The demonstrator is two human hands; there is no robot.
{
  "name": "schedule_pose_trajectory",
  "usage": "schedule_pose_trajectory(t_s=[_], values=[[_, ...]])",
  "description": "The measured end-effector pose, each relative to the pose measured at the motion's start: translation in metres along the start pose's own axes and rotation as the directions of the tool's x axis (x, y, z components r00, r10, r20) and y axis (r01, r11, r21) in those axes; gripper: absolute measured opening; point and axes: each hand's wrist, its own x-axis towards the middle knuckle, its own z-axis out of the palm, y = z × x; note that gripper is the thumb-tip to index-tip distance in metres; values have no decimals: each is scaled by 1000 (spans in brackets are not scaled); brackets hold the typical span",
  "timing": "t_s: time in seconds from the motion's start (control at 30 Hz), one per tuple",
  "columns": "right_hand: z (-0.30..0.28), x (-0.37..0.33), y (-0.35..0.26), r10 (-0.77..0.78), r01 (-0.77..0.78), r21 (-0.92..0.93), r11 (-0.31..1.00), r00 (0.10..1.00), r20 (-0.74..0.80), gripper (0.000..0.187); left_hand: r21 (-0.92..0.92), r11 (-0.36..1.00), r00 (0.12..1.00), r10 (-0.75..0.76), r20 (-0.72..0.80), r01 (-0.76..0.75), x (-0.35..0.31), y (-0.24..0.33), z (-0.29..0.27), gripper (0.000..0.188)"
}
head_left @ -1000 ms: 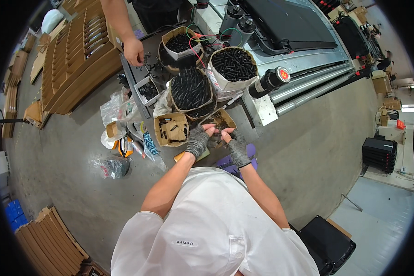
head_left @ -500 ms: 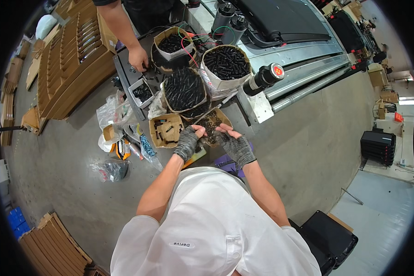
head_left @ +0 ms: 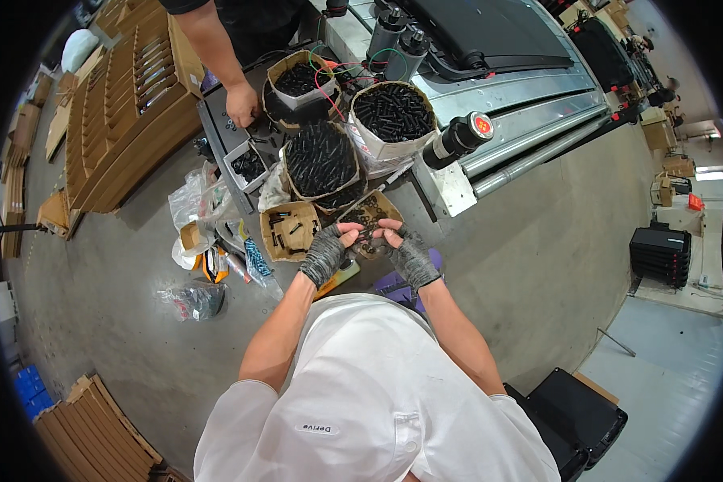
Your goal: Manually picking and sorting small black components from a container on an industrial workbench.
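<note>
The dark bench [head_left: 406, 196] spread ahead of the person, with a wide sack of black screw-like parts [head_left: 321, 157] beyond the hands and a second sack [head_left: 394, 112] farther off to its right. A co-worker's hand [head_left: 243, 104] was at the far left of the bench, well apart from the person's own.

Nearer lay two open cartons side by side: the left carton [head_left: 304, 246], with a few dark pieces strewn over its bottom, and the right carton [head_left: 395, 215], filled with small dark rings. The right carton lay straight ahead of the hands, its near part between and beneath them, so neither hand was clearly closer to it; the left hand [head_left: 324, 251] was the nearer to the left carton.

Both hands wore grey fingerless gloves and faced each other, a narrow gap between their fingertips. On the left hand and the right hand [head_left: 412, 255] alike, thumb and fingers were drawn close; whether anything small was pinched there could not be told.

A slim pale rod [head_left: 392, 180] slanted across the right carton, its long axis running from upper right down toward the left fingertips; contact with them was unclear. Smallest were the dark rings [head_left: 369, 212], just beyond the fingertips.
</note>
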Motion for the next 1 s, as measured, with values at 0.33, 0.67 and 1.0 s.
schedule_pose_trajectory(t_s=[0.33,0.67,1.0], values=[[3,2,4,-30,30,-7,1000,999,-21,21,-3,1000,1000,-6,10,6,3,-9,1,18],[27,-6,-1,-151,104,-485,868,987,-59,28,-169,981,992,-78,101,94,14,-25,-2,20],[10,-7,-9,46,16,317,948,981,-188,13,-259,965,995,-11,95,36,13,-20,-6,20]])
